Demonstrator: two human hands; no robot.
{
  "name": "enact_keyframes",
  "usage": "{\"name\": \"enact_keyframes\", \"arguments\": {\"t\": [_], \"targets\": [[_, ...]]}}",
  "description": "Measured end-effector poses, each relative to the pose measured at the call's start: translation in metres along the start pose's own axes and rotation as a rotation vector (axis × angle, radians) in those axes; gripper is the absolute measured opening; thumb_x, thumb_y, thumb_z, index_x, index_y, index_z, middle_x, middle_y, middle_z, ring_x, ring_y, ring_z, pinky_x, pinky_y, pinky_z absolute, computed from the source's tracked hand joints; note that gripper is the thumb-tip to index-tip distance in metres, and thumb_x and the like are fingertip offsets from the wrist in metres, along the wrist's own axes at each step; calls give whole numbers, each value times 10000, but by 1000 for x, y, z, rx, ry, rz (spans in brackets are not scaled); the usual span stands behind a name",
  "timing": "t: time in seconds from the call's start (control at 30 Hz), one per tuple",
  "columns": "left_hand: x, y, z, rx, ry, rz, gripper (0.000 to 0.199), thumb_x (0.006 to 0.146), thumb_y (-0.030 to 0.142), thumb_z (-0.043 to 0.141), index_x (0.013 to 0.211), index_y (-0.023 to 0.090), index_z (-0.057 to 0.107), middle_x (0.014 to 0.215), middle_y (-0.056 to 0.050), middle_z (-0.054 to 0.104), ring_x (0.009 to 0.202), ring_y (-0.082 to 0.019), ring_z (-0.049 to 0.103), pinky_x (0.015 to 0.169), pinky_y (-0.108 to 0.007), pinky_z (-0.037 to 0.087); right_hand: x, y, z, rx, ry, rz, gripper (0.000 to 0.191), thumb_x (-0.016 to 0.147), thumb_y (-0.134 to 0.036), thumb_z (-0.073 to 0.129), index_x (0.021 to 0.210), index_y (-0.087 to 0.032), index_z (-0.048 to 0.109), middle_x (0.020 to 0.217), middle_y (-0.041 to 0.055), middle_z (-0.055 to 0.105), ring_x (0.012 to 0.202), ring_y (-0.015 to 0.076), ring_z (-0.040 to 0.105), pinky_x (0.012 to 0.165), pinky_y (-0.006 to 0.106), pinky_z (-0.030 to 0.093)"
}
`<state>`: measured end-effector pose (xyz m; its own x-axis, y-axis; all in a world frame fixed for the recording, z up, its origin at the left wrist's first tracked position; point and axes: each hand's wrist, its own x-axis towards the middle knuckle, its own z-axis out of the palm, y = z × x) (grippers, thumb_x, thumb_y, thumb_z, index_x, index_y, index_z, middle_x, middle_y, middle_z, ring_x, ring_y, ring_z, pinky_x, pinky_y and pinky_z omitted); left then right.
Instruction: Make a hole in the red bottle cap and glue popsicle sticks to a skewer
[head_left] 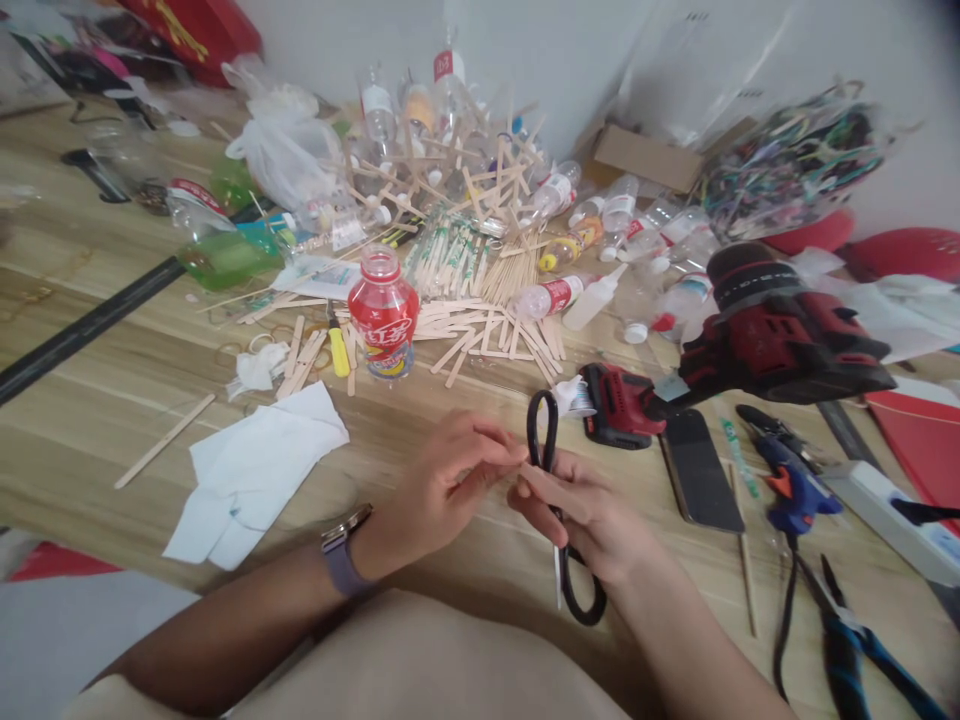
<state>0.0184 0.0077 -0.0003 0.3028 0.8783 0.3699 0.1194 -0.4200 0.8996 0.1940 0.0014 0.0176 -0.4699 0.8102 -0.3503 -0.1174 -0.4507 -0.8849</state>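
My right hand (592,510) is closed around a pair of black-handled scissors (553,425), whose handle loops stick out above and below the fingers. The blades are mostly hidden; a thin metal strip shows beneath the fingers. My left hand (431,490) meets it at the fingertips, with thumb and forefinger pinched together. Whatever lies in that pinch is too small or blurred to make out. Beyond my left hand, a plastic bottle with a red label (385,320) stands upright and uncapped on the wooden table (420,400).
White paper sheets (255,470) lie at left, near a yellow-handled screwdriver (339,350). Wooden sticks (487,335) and plastic bottles (555,295) crowd the back. At right are a red-black power drill (787,340), a phone (701,470), a blue glue gun (799,490) and pliers (844,640).
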Motion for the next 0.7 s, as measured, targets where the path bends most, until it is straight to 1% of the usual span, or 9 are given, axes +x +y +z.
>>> {"name": "enact_keyframes", "arguments": {"t": [0.1, 0.2, 0.27, 0.33, 0.37, 0.43, 0.53, 0.63, 0.7], "targets": [[0, -1, -3, 60, -2, 61, 249, 956, 225, 463, 1003, 261, 705, 1166, -88, 593, 1117, -204, 548, 918, -359, 467, 0, 3, -2, -16, -1, -50, 352, 793, -501, 684, 735, -187, 536, 442, -50, 491, 382, 80, 363, 429, 228, 282], [-2, -2, -2, 20, 3, 59, 327, 968, 177, 406, 1132, 269, 673, 1231, -89, 540, 1164, -191, 514, 945, -342, 448, -1, 1, -2, -176, 102, -198, 329, 840, -496, 641, 762, -189, 553, 499, -27, 549, 427, 98, 436, 441, 231, 331], [-1, 0, -1, -73, 36, -53, 305, 966, 233, 445, 1208, 257, 629, 1168, -87, 568, 1097, -186, 546, 929, -332, 456, -2, -4, -1, -386, 195, -304, 355, 877, -486, 592, 688, -189, 555, 520, -7, 562, 460, 114, 478, 458, 244, 366], [2, 2, 0, -239, 51, -243, 339, 950, 352, 491, 1243, 217, 596, 1030, -74, 617, 910, -164, 595, 797, -296, 495, -4, -8, 0, -669, 307, -447, 380, 910, -418, 558, 604, -193, 550, 545, 8, 572, 510, 127, 519, 494, 258, 389], [4, 3, -1, -338, 33, -336, 382, 936, 419, 502, 1220, 185, 606, 932, -60, 630, 792, -145, 592, 704, -272, 496, -4, -9, 0, -817, 365, -537, 374, 919, -369, 551, 588, -196, 557, 565, 11, 585, 538, 133, 538, 518, 265, 396], [7, 4, -1, -516, -43, -480, 462, 885, 519, 542, 1108, 130, 655, 735, -21, 605, 609, -112, 536, 562, -240, 453, -5, -9, -1, -1086, 458, -719, 295, 928, -275, 537, 650, -203, 606, 620, 9, 625, 589, 142, 567, 576, 283, 397], [10, 2, -2, -631, -125, -604, 442, 776, 515, 679, 978, 123, 700, 621, 13, 578, 510, -90, 494, 494, -226, 415, -5, -3, -4, -1402, 501, -910, 149, 924, -178, 517, 845, -185, 643, 651, -1, 639, 584, 134, 554, 640, 313, 358], [10, 0, -2, -612, -133, -652, 287, 785, 410, 695, 893, 145, 722, 636, 11, 608, 512, -87, 511, 506, -225, 423, -4, 2, -5, -1618, 516, -993, 144, 910, -108, 498, 894, -153, 634, 611, -7, 610, 568, 128, 525, 646, 327, 303], [8, 0, -1, -580, -102, -634, 206, 799, 343, 681, 847, 149, 730, 633, 15, 610, 545, -88, 518, 545, -225, 435, -3, 3, -4, -1563, 528, -962, 154, 921, -138, 497, 878, -167, 642, 615, -1, 618, 584, 132, 538, 647, 323, 312]]}}
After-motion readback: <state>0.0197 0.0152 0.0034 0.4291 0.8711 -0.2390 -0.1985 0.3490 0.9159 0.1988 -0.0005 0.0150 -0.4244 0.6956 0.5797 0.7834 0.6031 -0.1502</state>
